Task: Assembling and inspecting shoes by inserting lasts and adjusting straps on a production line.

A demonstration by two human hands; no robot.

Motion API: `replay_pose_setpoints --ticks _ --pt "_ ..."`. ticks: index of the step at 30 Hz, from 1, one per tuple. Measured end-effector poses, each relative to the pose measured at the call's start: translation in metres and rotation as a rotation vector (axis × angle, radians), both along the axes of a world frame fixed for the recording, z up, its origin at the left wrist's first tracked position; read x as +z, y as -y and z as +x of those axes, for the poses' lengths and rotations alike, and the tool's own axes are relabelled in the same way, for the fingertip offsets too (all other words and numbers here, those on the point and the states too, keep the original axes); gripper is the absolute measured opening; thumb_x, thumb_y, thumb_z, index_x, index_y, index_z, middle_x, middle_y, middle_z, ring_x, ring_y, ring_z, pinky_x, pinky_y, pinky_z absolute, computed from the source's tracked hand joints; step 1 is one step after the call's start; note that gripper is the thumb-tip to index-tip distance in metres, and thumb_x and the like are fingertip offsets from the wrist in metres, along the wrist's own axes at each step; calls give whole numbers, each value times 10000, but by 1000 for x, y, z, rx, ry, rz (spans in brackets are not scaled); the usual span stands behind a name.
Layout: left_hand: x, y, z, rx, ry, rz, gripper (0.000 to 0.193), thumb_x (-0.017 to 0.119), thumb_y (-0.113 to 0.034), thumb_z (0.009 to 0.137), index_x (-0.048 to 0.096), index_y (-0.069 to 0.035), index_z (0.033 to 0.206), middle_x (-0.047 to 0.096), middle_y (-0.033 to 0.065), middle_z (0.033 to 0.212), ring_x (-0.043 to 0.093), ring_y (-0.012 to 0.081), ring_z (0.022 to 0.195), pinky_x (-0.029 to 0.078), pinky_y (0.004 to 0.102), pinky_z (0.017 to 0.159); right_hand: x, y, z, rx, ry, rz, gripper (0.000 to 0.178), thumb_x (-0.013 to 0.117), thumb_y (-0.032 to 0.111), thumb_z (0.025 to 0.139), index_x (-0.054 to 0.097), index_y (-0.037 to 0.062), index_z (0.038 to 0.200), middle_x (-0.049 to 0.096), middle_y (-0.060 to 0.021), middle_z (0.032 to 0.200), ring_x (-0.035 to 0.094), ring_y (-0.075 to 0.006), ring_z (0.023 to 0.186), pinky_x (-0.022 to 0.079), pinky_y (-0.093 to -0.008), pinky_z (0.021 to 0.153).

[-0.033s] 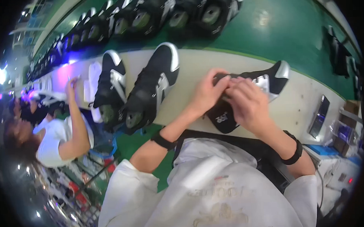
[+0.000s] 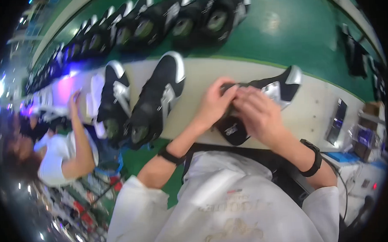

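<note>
A black sneaker (image 2: 286, 85) with a silver toe and silver side patches lies on the pale bench in front of me, toe to the right. My left hand (image 2: 217, 102) is closed on the shoe's collar, thumb on top. My right hand (image 2: 259, 111) meets it there, fingers bent and pressed together at the shoe's opening; what the fingertips pinch is hidden under them. The dark heel part, with a pale print, shows below between the hands. Left of my hands stand two matching sneakers, a nearer one (image 2: 160, 98) and a farther one (image 2: 114, 98), toes away from me.
Beyond the pale bench (image 2: 196, 71) a long row of similar sneakers (image 2: 185, 24) stands on a green surface (image 2: 281, 39). A dark phone-like slab (image 2: 337, 122) lies at the bench's right. A co-worker in a white shirt (image 2: 57, 161) works at the left, one arm raised over the bench.
The whole view has shifted slightly, so the bench and shoes sit a little farther left. Both hands stay at the sneaker's collar, with the fingers only slightly moved.
</note>
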State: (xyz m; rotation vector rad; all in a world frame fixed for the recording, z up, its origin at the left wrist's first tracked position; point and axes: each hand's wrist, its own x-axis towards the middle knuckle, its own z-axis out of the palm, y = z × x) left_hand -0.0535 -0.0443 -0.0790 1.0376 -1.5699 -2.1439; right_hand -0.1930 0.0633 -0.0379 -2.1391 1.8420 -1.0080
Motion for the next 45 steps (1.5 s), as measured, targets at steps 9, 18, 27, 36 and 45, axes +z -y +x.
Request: replay_pose_setpoints --ticks 9,18,27,36,45 --pt "72 -6 94 172 403 -870 278 693 0 860 641 34 1132 701 158 1065 699 222 901 563 327 795 36 -13 -111 -474 364 81 278 611 255 952 709 2 1013 700 -170 1025 644 -349 948 505 -411 845" --pt "113 -7 112 108 416 -884 386 696 38 801 635 29 1182 668 205 1196 679 296 1066 525 372 930 41 1 -98 -356 406 377 316 649 180 940 649 -18 1186 689 -166 1115 663 -283 1019 501 -347 892" --pt "95 49 181 92 615 -520 706 786 -267 788 495 -2 1374 655 238 1176 669 266 1066 503 352 904 29 54 68 291 274 124 704 754 320 802 472 82 1402 460 -181 1427 405 -391 1348 281 -569 1137" --pt "82 5 118 -81 565 -648 859 833 -281 723 422 -20 1431 623 270 1213 645 410 1077 527 429 891 30 12 21 189 51 205 420 710 129 794 596 100 1197 567 -69 1330 498 -274 1306 326 -538 1118" --pt "70 -24 75 -179 384 -698 836 810 -163 742 399 -36 1459 589 248 1290 625 358 1151 493 397 957 67 -60 -52 -223 12 337 509 625 -126 706 627 30 1190 581 -153 1344 494 -367 1322 327 -526 1136"
